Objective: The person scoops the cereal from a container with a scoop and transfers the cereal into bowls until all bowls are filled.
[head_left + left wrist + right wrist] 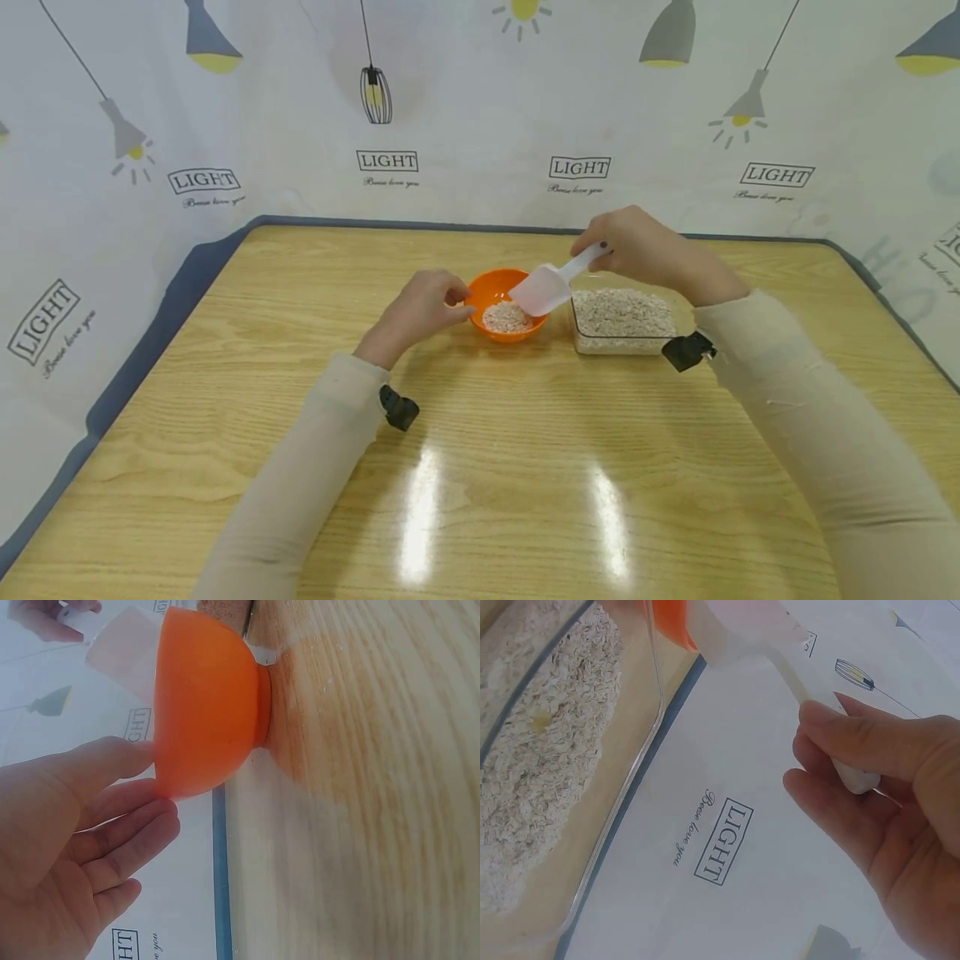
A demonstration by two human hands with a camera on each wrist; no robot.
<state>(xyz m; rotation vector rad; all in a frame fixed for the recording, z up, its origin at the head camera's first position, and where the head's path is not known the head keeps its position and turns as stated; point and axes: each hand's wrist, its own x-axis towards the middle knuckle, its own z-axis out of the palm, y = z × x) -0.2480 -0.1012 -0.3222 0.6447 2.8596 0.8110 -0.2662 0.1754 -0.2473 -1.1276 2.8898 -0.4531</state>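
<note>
We see a white scoop (542,292) tipped over an orange bowl (510,337)

We find the 2 hands apart, 1 on either side of the bowl. The left hand (418,307) pinches the bowl's left rim between thumb and fingertips, the other fingers loosely bent below. The right hand (637,246) grips the end of the scoop's handle (585,261), thumb on 1 side and fingers curled round the other.

We see the scoop slant down to the left, its mouth over the right part of the bowl; whether it touches the rim we cannot tell. The bowl stands upright on the wooden table (510,475), with pale flakes (504,317) gathered at its bottom. Just beside it, on the right, a clear rectangular container (626,344) holds many more flakes, beneath the right hand and forearm.

We note pale sleeves (300,467) on both arms and a black device at each wrist. Behind the table hangs a white sheet (480,100) printed with lamps and the word LIGHT.
</note>
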